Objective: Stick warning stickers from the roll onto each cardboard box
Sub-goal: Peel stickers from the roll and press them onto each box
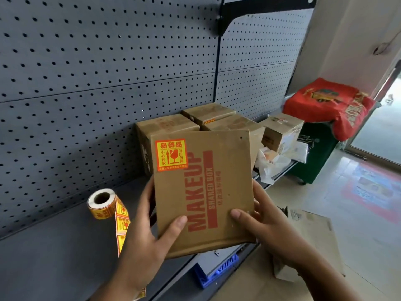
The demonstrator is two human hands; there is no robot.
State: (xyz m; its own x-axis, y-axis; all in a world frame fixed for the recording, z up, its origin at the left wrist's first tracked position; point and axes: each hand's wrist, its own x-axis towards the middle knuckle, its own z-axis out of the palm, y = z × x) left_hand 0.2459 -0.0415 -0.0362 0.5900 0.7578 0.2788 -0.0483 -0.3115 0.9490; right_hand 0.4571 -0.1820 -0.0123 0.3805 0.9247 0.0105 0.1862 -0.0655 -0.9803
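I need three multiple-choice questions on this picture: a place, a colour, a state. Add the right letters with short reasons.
1. Where is the sticker roll? A. on a chair B. on the shelf, left of the held box C. in a drawer
2. Which colours has the sticker on the held box? A. blue, white B. green, black C. yellow, red
3. What holds the held box? A. both hands B. one hand C. nothing
Answers: 1 B: it lies on the grey shelf. 2 C: yellow ground, red print. 3 A: left hand and right hand grip its sides.
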